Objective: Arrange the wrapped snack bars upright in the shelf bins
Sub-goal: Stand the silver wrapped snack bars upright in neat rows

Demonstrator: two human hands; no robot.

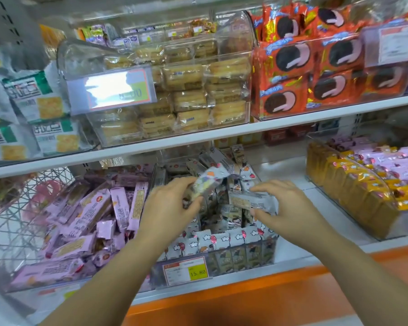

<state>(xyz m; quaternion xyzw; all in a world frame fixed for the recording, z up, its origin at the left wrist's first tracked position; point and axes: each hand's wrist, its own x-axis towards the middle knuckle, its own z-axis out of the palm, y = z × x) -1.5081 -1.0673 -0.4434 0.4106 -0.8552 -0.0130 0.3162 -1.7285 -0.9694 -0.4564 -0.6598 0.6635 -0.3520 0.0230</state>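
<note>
A clear shelf bin [275, 251] on the lower shelf holds several white and grey wrapped snack bars [218, 241], the front row standing upright. My left hand [167, 205] grips one white bar with coloured spots [210, 181], lifted and tilted over the bin. My right hand [290, 205] holds another grey-white bar [252, 202] lying sideways above the bin's right side. Loose bars behind them lie tumbled at mixed angles.
A bin of pink wrapped bars [92, 215] lies jumbled on the left beside a wire basket [17, 208]. Yellow and pink packs [363, 189] fill a bin at right. A price tag [185, 270] marks the front. The upper shelf [198, 137] overhangs, with cracker and red cookie packs.
</note>
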